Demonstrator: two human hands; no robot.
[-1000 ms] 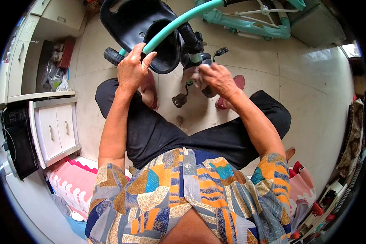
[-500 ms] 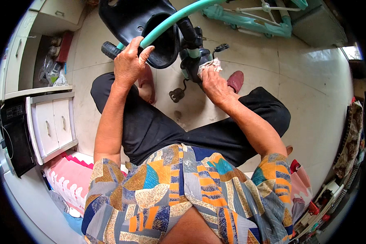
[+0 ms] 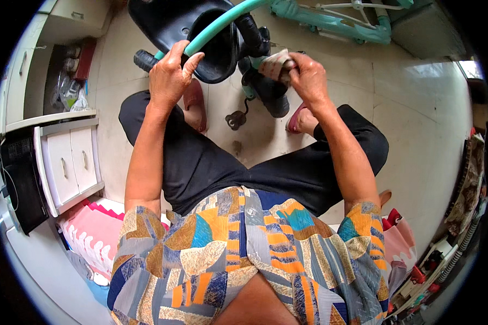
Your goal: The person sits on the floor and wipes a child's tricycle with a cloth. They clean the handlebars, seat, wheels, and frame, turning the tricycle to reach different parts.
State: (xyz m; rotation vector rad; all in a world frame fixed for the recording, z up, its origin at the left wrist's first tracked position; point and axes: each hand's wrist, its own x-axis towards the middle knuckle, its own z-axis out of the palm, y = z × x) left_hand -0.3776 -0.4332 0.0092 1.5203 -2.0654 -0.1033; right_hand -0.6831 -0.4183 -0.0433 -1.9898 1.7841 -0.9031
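Observation:
A child's tricycle with a black plastic seat [image 3: 160,23] and a curved teal tube [image 3: 222,28] lies tipped between my feet. Near the tube's lower end, my left hand [image 3: 169,78] is closed around it, thumb toward the seat. My right hand [image 3: 309,81] pinches a crumpled, pale, patterned cloth [image 3: 274,65] just above a black cylindrical part [image 3: 274,97] of the tricycle. Whether the cloth touches that part I cannot tell. One black pedal [image 3: 235,120] sticks out below; the other is mostly behind the cloth and right hand.
A teal and white wheeled frame [image 3: 336,24] lies on the tiled floor [image 3: 412,103] at the far right. White cabinets [image 3: 70,165] line the left side. Pink fabric [image 3: 92,235] sits at the lower left, and assorted items [image 3: 463,184] crowd the right edge.
My right hand has lifted up and to the right with the cloth, its wrist turned more upright. The black cylindrical part now shows below it. My left hand keeps its hold, shifted slightly up.

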